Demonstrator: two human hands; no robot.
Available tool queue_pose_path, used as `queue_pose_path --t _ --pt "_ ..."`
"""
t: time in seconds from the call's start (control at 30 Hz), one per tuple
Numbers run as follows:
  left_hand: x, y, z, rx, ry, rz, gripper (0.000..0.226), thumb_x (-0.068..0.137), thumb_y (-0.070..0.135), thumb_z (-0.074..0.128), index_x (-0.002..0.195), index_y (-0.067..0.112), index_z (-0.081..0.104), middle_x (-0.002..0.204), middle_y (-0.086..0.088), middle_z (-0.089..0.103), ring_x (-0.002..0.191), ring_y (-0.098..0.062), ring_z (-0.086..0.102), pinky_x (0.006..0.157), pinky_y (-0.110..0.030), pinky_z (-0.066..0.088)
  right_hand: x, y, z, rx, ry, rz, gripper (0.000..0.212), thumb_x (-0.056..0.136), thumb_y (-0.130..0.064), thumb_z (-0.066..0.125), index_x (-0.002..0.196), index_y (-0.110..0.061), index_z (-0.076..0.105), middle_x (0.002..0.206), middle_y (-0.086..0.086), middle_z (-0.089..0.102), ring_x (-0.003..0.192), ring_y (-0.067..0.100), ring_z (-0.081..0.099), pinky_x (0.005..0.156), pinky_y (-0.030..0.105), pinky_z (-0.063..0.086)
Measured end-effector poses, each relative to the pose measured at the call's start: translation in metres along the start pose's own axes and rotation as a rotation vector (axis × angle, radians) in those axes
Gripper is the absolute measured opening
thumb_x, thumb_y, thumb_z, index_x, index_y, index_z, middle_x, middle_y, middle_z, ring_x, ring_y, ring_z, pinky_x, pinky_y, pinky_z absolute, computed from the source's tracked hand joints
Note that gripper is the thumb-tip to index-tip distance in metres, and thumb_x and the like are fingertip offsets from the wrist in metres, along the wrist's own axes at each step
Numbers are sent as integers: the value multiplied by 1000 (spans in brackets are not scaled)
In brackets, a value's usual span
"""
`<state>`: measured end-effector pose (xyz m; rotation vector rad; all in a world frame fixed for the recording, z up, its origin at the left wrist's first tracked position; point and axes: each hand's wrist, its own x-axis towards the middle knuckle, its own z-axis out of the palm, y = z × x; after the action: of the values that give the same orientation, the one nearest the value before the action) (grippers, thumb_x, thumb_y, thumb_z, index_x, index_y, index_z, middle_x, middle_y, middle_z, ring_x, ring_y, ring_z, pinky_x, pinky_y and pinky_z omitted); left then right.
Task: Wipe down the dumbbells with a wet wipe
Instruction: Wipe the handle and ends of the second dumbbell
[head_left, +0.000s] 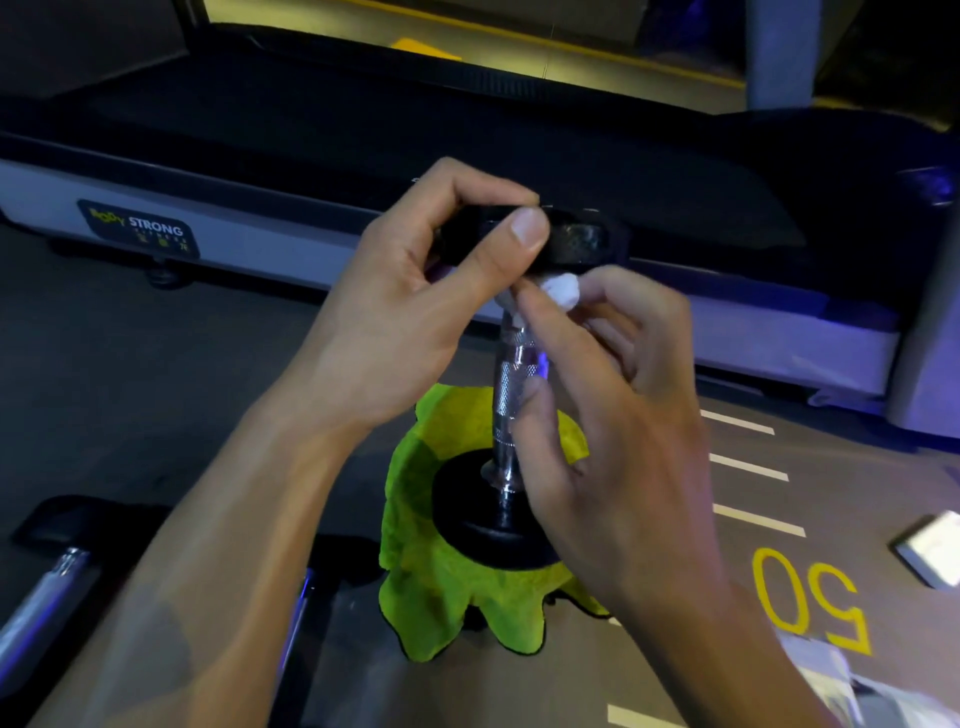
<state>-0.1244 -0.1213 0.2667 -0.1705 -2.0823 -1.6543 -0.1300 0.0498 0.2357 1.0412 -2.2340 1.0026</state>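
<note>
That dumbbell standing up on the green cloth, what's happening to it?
A person is cleaning it. The dumbbell stands on end on a green cloth on the floor. The left hand grips its top black weight to steady it. The right hand pinches a white wet wipe against the top of the shiny metal handle, just under that weight. More dumbbells lie at the lower left, and a treadmill is behind.
</note>
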Motion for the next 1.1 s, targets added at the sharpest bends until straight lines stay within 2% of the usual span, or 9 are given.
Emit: queue_pose_path --t 0.1,0.27,0.4,0.53,0.57,0.7,0.87,0.97,1.1 --pt "1 -2 -3 -2 9 -8 14 104 32 60 115 25 64 104 11 68 100 -3 63 93 -25 51 0 7 3 -40 -99 -3 55 89 1 63 142 -10 59 146 1 42 128 13 51 105 12 39" --pt "-1 -4 -9 -4 14 -11 19 104 31 60 118 19 65 111 -6 71 102 -7 63 94 -24 51 -13 9 -1 -31 -171 -71 46 90 -1 59 135 -9 66 138 3 53 125 20 53 107 19 39" --pt "-4 -5 -11 -14 -1 -8 15 105 30 58 116 22 64 111 -1 68 104 -7 63 96 -24 52 3 13 -1 -57 -198 -49 54 91 -2 56 145 -10 57 149 5 45 137 18 47 113 21 37" --pt "-4 -5 -14 -20 26 -7 11 104 30 60 113 24 63 112 -15 68 102 -6 59 95 -20 48 -31 21 -3 83 -231 -52 39 97 -7 52 133 -8 67 138 7 54 128 21 55 106 26 43" --pt "-5 -5 -15 -22 31 -6 12 102 32 62 111 25 63 110 -14 68 101 -6 59 93 -19 47 -44 22 -6 120 -248 -38 36 98 -8 51 130 -8 69 136 5 56 126 19 57 104 25 44" --pt "-13 0 -12 42 55 8 25 91 44 71 107 28 60 99 13 66 92 0 60 86 -23 49 -56 20 -14 147 -310 6 33 101 -16 49 125 -13 71 134 -3 56 125 13 57 101 19 43" --pt "-15 11 -5 276 168 30 53 76 62 84 100 23 57 95 10 72 92 -3 66 83 -25 53 -56 -7 -4 -48 -417 -51 38 105 -32 43 133 -18 65 139 -5 54 127 18 53 107 29 44" --pt "-15 16 -2 405 242 84 58 75 62 86 95 14 60 94 6 73 87 -15 66 79 -39 54 -62 -11 3 -55 -359 -31 36 104 -31 43 121 -19 72 132 -7 60 122 15 55 105 27 45" --pt "-19 22 -4 383 239 102 58 76 54 88 93 8 59 96 1 76 87 -19 70 78 -42 55 -69 3 -5 132 -214 69 34 104 -26 43 104 -17 76 118 -7 64 116 9 61 97 22 47"
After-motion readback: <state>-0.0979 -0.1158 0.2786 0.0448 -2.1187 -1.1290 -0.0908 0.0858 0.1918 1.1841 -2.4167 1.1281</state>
